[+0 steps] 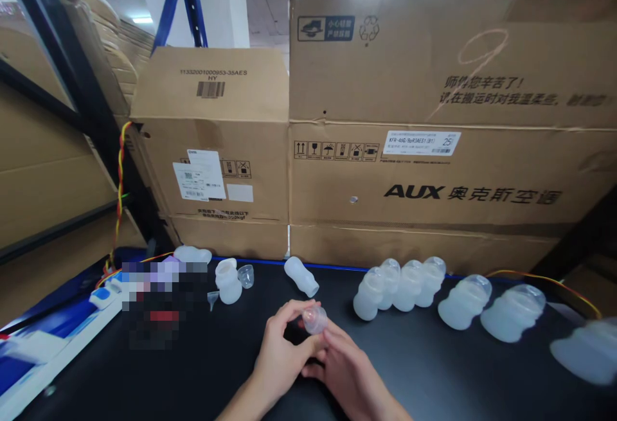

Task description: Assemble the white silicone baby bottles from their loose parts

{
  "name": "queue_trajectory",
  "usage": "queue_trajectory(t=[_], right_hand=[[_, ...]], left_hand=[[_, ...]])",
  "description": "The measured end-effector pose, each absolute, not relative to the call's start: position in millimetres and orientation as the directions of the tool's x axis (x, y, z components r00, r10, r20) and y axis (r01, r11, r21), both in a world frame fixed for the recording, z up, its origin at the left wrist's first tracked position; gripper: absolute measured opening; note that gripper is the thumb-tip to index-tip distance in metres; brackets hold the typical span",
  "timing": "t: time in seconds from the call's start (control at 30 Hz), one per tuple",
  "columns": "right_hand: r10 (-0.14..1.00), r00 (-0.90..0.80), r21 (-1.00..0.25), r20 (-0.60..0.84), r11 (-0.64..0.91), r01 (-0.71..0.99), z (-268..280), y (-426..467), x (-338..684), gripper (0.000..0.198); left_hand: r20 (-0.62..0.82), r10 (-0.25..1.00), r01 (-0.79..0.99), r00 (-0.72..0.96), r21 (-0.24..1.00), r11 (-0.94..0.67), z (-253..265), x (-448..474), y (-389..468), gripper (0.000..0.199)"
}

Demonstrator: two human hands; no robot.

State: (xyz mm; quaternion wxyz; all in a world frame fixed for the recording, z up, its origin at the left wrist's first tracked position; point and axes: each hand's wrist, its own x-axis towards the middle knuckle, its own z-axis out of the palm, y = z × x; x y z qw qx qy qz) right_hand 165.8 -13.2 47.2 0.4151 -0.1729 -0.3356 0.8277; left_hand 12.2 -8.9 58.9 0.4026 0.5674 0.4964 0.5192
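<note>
The fingertips of both hands, left hand [282,353] and right hand [349,366], are grasping a small clear cap [315,319], which is between them. Just beyond it lies a whitish bottle [299,275]; farther right are several capped bottles [411,289].

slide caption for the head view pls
Left hand and right hand hold a small clear piece above a black table, translucent bottles at right.
</note>
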Motion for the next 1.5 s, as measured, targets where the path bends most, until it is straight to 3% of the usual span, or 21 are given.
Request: queue_trajectory(t=[0.13,0.4,0.53,0.63,0.8,0.93,1.0,1.07,1.17,1.27,1.37,1.5], right_hand=[[0.785,-0.617,-0.543,-0.059,-0.544,-0.640,48.8,-15.5,160.8,0.035],[0.824,-0.564,-0.735,0.059,-0.347,-0.583,54.8,-19.1,157.5,0.042],[0.824,-0.563,-0.837,0.065,-0.262,-0.480,59.1,-16.9,164.7,0.042],[0.887,-0.461,-0.909,-0.007,-0.198,-0.367,56.3,-9.7,167.7,0.043],[0.983,-0.178,-0.950,-0.033,-0.087,-0.300,49.7,4.8,168.3,0.046],[0.998,-0.031,-0.936,-0.050,-0.058,-0.348,53.2,10.3,173.8,0.062],[0.995,-0.028,-0.919,-0.094,-0.098,-0.382,54.0,11.6,175.6,0.075],[0.990,-0.074,-0.906,-0.118,-0.138,-0.401,51.0,13.2,175.2,0.082],[0.989,-0.118,-0.905,-0.094,-0.134,-0.405,41.0,17.1,172.0,0.074],[0.997,-0.070,-0.924,0.010,-0.017,-0.383,33.5,19.9,170.2,0.060],[0.992,-0.042,-0.966,0.118,0.104,-0.238,35.2,18.2,172.6,0.050],[0.980,0.067,-0.975,0.186,0.193,-0.114,44.3,11.4,179.1,0.059]], left_hand=[[0.207,0.977,0.168,-0.043,0.966,-0.197,59.6,13.2,-7.2,0.036],[0.218,0.975,0.145,-0.028,0.966,-0.212,61.5,11.3,-12.7,0.041],[0.338,0.940,0.223,0.043,0.914,-0.338,65.8,5.5,-9.1,0.039],[0.402,0.911,0.399,0.090,0.824,-0.403,63.4,3.4,-3.4,0.040],[0.457,0.851,0.640,0.259,0.578,-0.506,56.9,-6.9,4.8,0.074],[0.473,0.812,0.771,0.341,0.353,-0.529,57.2,-24.8,18.4,0.064],[0.488,0.793,0.817,0.364,0.242,-0.523,57.6,-30.0,29.3,0.063],[0.501,0.774,0.845,0.387,0.144,-0.515,57.3,-30.6,41.7,0.076],[0.494,0.763,0.855,0.418,0.071,-0.514,56.0,-27.2,59.0,0.082],[0.487,0.751,0.827,0.446,0.095,-0.554,55.4,-26.4,68.5,0.065],[0.539,0.745,0.795,0.393,0.208,-0.570,57.8,-29.6,66.1,0.051],[0.584,0.789,0.756,0.192,0.425,-0.498,64.7,-29.4,46.3,0.045]])
